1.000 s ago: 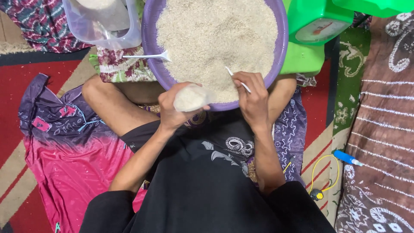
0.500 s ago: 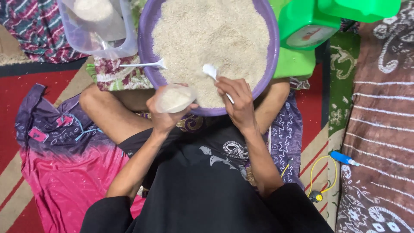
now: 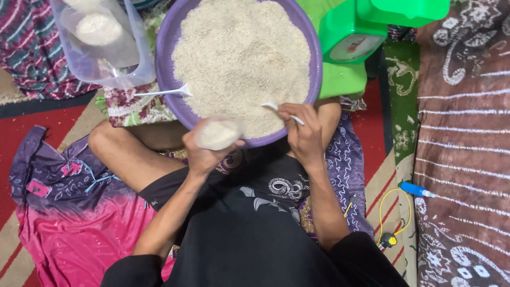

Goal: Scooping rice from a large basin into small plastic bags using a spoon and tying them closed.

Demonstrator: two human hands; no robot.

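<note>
Left hand grips a small bag of rice at the basin rim; right hand pinches what looks like a white spoon over the rice.

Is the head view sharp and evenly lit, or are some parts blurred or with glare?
Head view: light is soft and even, shadows faint; the rice looks bright, nearly washed out; the small bag in the left hand is slightly blurred; the right hand is sharper.

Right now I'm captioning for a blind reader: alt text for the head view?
Seen from above, a seated person's left hand holds a small clear bag of rice while the right hand dips a white spoon into a rice-filled purple basin.
</note>
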